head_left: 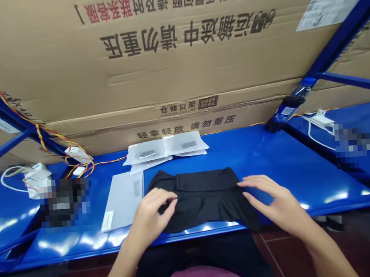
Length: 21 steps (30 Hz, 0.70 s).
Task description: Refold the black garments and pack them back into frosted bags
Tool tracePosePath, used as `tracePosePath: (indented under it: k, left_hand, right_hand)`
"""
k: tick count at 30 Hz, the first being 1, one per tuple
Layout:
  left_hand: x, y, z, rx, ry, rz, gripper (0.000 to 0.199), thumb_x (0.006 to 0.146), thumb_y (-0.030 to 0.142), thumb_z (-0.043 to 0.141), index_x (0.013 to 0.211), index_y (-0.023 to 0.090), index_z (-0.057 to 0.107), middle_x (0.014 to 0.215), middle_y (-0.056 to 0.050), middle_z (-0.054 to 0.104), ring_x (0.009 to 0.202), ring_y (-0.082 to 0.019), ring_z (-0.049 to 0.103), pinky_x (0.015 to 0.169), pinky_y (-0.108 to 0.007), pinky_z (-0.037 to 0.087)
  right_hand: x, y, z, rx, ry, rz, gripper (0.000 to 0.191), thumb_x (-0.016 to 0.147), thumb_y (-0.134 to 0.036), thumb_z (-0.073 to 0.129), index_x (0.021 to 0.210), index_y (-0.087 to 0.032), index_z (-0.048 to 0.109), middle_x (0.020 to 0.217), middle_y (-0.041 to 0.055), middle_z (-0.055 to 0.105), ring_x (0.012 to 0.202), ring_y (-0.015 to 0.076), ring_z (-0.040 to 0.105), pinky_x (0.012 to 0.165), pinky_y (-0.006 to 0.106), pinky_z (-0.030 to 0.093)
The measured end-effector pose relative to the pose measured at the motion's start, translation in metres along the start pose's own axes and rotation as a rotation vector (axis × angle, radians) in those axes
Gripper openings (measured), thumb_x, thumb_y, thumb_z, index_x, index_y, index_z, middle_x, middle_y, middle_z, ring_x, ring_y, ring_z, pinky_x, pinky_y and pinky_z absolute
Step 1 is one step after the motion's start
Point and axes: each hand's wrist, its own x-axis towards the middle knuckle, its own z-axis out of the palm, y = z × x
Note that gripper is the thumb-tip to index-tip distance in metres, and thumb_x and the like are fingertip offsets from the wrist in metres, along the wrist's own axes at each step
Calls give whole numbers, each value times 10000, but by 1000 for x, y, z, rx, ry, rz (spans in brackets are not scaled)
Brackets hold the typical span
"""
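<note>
A black garment (204, 196) with a folded upper band and a flared lower part lies on the blue shelf in front of me. Over its left side is my left hand (155, 210), its thumb and index fingertips close together at the cloth; whether cloth is between them is hard to tell. At the right edge of the garment, my right hand (270, 198) has its thumb and fingers apart, with the fingertips at the fabric. A frosted plastic bag (121, 202) with a white label lies flat to the left of the garment, partly beside my left hand.
Several frosted packets (185, 143) are stacked behind the garment. A dark bottle (286, 108) leans by the right post. White adapters and cables (78, 155) lie at the left, near a blurred black object (63, 204). A large cardboard box (181, 79) stands along the back.
</note>
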Motion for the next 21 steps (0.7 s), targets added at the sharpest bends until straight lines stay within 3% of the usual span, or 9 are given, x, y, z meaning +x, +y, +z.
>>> tracePosePath:
  k: [1,3,5,8,11,13,15,18,21]
  left_hand:
    - [11,-8,7,57,10,52,133,1017,241,648,1083,234,763,1032,-70,805,943,-224,744,868,-372,628]
    - [27,-22,21,178,-87,136,134,994,256,700,1105,226,770,1213,-95,789,1153,-288,712,983,-460,606]
    - [33,-31,32,242,-173,193,86,993,246,705,1031,211,774,1209,-90,792,1214,-312,692,1005,-479,595]
    - [25,-30,35,223,-196,208,142,1040,245,633,994,208,762,1091,-81,806,1163,-285,706,987,-447,588]
    - [19,-22,22,144,-174,137,234,1085,285,543,996,229,752,980,-63,801,1022,-245,730,915,-391,579]
    - [28,-23,11,64,-175,50,270,1092,327,514,990,238,747,957,-49,797,935,-226,736,873,-360,569]
    - [48,-32,1,-33,-189,-57,290,1081,385,509,992,240,744,978,-42,798,907,-224,735,862,-345,559]
    - [83,-55,-1,-120,-222,-188,313,1047,438,517,964,228,734,943,-33,790,866,-231,724,838,-335,541]
    - [104,-77,10,-140,-280,-209,338,1015,446,532,865,214,728,779,-20,752,702,-210,679,715,-310,516]
  right_hand:
    - [7,3,4,-29,-5,-32,280,959,-456,653,1137,-302,803,1197,91,796,1205,328,712,1043,546,600]
    - [16,12,11,-68,-37,-90,320,979,-457,621,1198,-291,784,1254,92,785,1266,333,686,1062,572,587]
    - [17,21,18,-85,-48,-113,306,1008,-442,585,1171,-281,789,1226,91,795,1231,329,701,1049,574,591]
    - [11,23,23,-83,-41,-105,290,1034,-416,560,1136,-277,792,1122,94,805,1090,314,731,989,543,608]
    - [11,11,23,-74,-52,-104,286,1042,-421,546,1085,-275,788,1048,101,782,1017,300,720,945,515,607]
    - [23,-1,20,-58,-29,-112,313,1051,-429,517,989,-263,776,1062,114,754,1053,295,709,975,505,591]
    - [42,-12,18,-31,-44,-108,312,1047,-441,516,977,-254,755,1198,129,727,1181,298,684,1053,505,557]
    - [77,-19,19,12,-275,-93,311,930,-498,698,1133,-267,746,1334,101,712,1277,315,654,1105,513,529]
    - [110,-13,27,40,-410,-40,321,868,-494,730,1071,-248,769,1129,78,786,1108,309,718,1020,502,571]
